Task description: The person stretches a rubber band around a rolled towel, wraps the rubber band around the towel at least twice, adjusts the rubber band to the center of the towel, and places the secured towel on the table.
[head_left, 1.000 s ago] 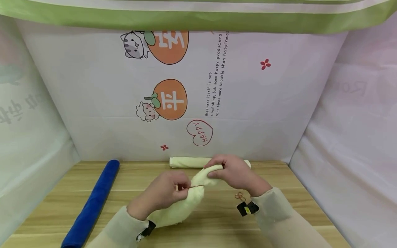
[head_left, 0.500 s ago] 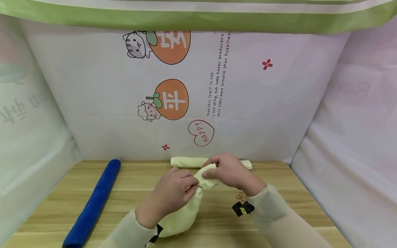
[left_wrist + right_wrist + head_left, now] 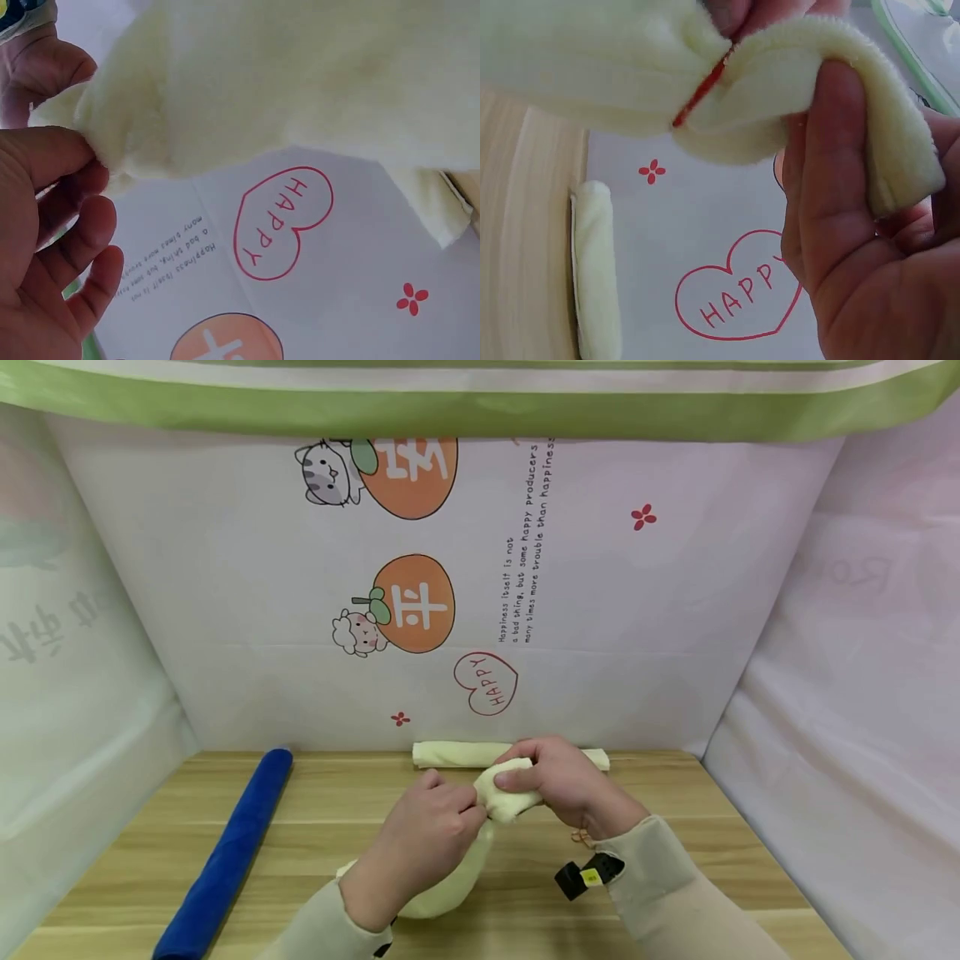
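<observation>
A pale yellow towel [image 3: 453,885] is bunched between the two hands above the wooden table. A red rubber band [image 3: 703,90] cinches it into a narrow neck, with a shorter folded end beyond. At that neck my left hand [image 3: 427,835] pinches the band between thumb and forefinger, its fingertips right at the cloth; its other fingers curl loosely in the left wrist view. My right hand [image 3: 573,785] grips the folded end, thumb on the near side and fingers behind it. In the head view the left hand hides the band and part of the towel.
A rolled pale yellow towel [image 3: 453,754] lies along the table's back edge, partly behind the right hand. On the left is a rolled blue towel [image 3: 225,860]. Loose rubber bands [image 3: 582,837] lie near the right wrist. Printed white cloth [image 3: 600,635] walls the table's back and sides.
The left hand has come right and up against the towel's neck; the stretch of band visible earlier is now hidden. The right hand has bent the towel's short end over, while the main part hangs lower.
</observation>
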The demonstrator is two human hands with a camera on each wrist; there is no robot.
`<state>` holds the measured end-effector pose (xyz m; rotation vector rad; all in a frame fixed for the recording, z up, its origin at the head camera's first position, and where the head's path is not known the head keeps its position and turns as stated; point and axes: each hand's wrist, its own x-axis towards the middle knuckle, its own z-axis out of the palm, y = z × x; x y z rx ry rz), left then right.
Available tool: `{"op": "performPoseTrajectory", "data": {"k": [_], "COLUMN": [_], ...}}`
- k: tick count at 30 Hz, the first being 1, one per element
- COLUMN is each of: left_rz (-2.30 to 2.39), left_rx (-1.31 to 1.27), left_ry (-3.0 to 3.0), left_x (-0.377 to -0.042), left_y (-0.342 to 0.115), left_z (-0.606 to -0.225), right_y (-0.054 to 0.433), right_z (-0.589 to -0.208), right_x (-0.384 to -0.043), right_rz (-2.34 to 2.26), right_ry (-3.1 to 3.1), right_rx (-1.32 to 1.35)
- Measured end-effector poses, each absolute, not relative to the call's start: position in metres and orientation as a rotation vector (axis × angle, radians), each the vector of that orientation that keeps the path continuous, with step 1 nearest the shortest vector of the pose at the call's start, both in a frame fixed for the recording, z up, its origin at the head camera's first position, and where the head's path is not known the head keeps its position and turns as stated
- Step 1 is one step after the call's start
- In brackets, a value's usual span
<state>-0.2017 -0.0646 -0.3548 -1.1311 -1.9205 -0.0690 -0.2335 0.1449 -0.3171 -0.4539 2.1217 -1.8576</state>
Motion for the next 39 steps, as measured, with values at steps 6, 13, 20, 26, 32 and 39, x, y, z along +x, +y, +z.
{"op": "performPoseTrajectory", "data": {"k": [6,13,20,26,32,39], "left_rz": [-0.128,-0.195,-0.507,-0.683,-0.749,-0.497], "left_rx": [-1.196,-1.339,-1.184,-1.123,-1.19,-1.223], "left_ry": [-1.92,-2.023,-2.142,-2.307,-2.23,-1.971], "left_x": [-0.205,-0.205,-0.217,-0.221,-0.219,-0.216], "left_y": [-0.063,-0.073,-0.087,-0.094,-0.088,-0.078], "left_z": [-0.361,-0.358,-0.355,-0.354,-0.36,-0.366], "right_y": [0.146,0.149,0.163,0.172,0.173,0.175], "right_z": [-0.318,-0.306,-0.3,-0.296,-0.3,-0.302], "right_x": [-0.232,-0.238,-0.234,-0.23,-0.23,-0.231], "right_rz": [-1.896,-1.982,-1.446,-1.286,-1.491,-1.743], "right_ry": [2.046,2.305,2.669,2.704,2.608,2.393], "right_rx": [-0.423,-0.177,-0.664,-1.002,-0.708,-0.539]}}
